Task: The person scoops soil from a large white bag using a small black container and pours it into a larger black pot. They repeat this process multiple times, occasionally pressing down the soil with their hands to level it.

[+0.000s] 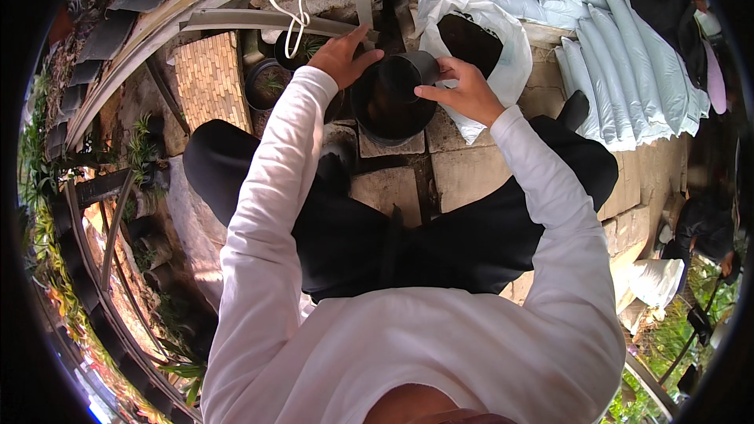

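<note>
My right hand (470, 91) grips a small black plant pot (424, 67), with the thumb and fingers on its right side. The small pot is tilted over a larger black pot (397, 142) that stands on the paving between my feet. Dark material shows dimly inside the larger pot. At its upper left, my left hand (342, 58) is open, thumb and fingers apart, with nothing in it. Just right of the pots stands an open white bag (512, 53) with dark soil (470, 44) in it.
Sealed white bags (620, 71) are stacked at the right. Potted plants (268, 83) and a woven-patterned panel (212, 78) stand to the left. A metal frame (259, 20) with a white cable (298, 20) runs across the far side. Another person (704, 229) is at the far right.
</note>
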### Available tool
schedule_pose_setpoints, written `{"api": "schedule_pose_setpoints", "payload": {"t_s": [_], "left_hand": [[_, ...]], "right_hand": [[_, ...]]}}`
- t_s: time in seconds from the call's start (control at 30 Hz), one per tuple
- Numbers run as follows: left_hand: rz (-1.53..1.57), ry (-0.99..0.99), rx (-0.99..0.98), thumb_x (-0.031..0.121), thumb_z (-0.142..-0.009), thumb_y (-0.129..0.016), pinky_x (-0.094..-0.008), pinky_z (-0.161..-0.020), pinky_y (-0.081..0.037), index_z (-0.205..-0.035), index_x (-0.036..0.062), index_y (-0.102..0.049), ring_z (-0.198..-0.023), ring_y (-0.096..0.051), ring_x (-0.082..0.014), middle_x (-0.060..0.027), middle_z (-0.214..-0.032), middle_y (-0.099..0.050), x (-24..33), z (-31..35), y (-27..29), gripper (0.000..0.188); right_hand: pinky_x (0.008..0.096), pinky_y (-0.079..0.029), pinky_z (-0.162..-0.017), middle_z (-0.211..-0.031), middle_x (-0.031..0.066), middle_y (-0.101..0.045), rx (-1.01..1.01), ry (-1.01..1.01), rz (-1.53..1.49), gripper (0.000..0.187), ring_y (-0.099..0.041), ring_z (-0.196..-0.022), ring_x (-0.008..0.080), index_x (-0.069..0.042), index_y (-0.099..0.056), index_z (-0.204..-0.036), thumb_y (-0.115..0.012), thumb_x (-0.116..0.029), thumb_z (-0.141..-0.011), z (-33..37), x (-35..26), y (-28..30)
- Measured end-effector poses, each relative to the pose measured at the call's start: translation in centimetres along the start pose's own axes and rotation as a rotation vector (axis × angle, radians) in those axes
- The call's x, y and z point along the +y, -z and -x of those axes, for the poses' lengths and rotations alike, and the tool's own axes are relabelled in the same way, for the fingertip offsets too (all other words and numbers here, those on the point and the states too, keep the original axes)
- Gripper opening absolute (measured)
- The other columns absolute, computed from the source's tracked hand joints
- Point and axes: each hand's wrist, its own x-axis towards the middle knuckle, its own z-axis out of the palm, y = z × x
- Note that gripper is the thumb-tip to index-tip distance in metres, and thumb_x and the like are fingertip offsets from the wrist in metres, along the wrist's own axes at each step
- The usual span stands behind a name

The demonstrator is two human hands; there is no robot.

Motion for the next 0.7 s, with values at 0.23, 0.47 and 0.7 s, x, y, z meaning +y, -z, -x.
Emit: {"api": "schedule_pose_setpoints", "payload": {"t_s": [0.23,0.47,0.7], "left_hand": [[0.088,-0.280,-0.122,0.057,-0.075,-0.091,-0.0458,-0.126,-0.036,-0.165,0.0150,-0.032,-0.153,-0.038,-0.0376,-0.0186,-0.165,-0.039,5.4,1.7,-2.0,0.116],[0.021,-0.347,-0.068,0.035,-0.068,-0.096,-0.0473,-0.122,-0.040,-0.161,0.0138,-0.039,-0.145,-0.046,-0.0408,-0.0171,-0.157,-0.047,6.1,1.0,-2.7,0.111],[-0.177,-0.160,0.030,0.052,-0.074,-0.089,-0.0487,-0.120,-0.042,-0.159,0.0130,-0.041,-0.144,-0.046,-0.0429,-0.0205,-0.152,-0.048,5.0,0.7,-3.7,0.105]], "right_hand": [[0.0346,-0.061,-0.090,-0.107,0.0077,-0.071,-0.024,-0.428,-0.549,0.059,-0.070,-0.100,0.0178,0.005,-0.070,-0.117,-0.080,-0.048,-0.093,1.2,-1.6,-0.3],[0.0376,-0.059,-0.094,-0.118,0.0124,-0.070,-0.006,-0.501,-0.679,0.065,-0.070,-0.106,0.0225,0.005,-0.067,-0.128,-0.077,-0.051,-0.095,2.2,-0.7,-1.1],[0.0415,-0.057,-0.091,-0.114,0.0208,-0.069,0.230,0.012,0.254,0.080,-0.069,-0.108,0.0294,0.008,-0.055,-0.140,-0.088,-0.040,-0.086,4.3,5.4,-3.5]]}}
